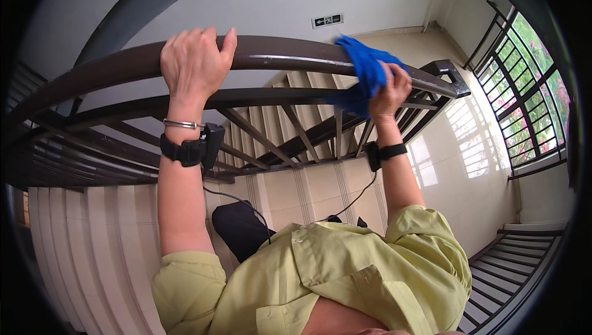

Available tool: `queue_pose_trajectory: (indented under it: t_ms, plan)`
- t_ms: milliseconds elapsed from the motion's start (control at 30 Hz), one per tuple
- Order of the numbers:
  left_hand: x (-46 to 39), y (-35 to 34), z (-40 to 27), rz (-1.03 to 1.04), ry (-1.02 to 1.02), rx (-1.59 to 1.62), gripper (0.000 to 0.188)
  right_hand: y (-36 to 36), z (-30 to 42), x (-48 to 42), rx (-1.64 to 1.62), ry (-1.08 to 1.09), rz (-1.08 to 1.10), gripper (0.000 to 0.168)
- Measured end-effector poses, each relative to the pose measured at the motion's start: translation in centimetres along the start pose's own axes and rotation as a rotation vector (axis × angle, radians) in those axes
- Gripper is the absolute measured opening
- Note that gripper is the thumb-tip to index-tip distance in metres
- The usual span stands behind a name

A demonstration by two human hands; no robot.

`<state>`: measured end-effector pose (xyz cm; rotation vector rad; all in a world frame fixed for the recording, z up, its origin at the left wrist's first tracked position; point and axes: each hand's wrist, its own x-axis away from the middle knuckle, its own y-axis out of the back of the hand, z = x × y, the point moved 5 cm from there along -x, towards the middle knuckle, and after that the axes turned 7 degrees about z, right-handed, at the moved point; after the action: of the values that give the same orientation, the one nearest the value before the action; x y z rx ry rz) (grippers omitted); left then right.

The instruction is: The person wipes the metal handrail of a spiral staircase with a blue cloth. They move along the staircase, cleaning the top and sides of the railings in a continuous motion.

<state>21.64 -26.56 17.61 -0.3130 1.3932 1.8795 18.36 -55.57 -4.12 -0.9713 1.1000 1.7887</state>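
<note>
A dark brown stair handrail [286, 53] runs across the upper part of the view, bowed by the lens. My left hand [196, 60] lies over the top of this rail, its fingers curled around the far side and the thumb pointing away. Farther right, my right hand [393, 87] grips a blue cloth [367, 64] that is draped over the rail. Part of the cloth hangs down in front of the lower bar [277, 97], and its edges are blurred. The fingertips under the cloth are hidden.
Tiled stairs [101, 242] rise at the left, and another flight [273, 122] shows through the balusters [259, 136]. A landing floor [453, 159] and barred window [527, 90] lie to the right. An exit sign [327, 20] marks the wall. Cables [240, 198] hang from the wrist devices.
</note>
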Motion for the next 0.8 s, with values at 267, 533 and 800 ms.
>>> queue_pose_trajectory:
  t_ms: [267, 533, 800]
  plan:
    - [0.2, -0.5, 0.4, -0.086, 0.003, 0.020, 0.034, -1.5, 0.3, 7.6, -0.470, -0.398, 0.003, 0.022]
    - [0.2, -1.0, 0.6, -0.172, -0.042, 0.022, 0.038, -7.0, 18.3, 3.0, -0.426, 0.219, 0.544, 0.047]
    - [0.4, -0.7, 0.6, -0.094, 0.007, 0.015, 0.034, -7.2, 0.4, 8.0, -0.297, 0.007, 0.415, 0.035]
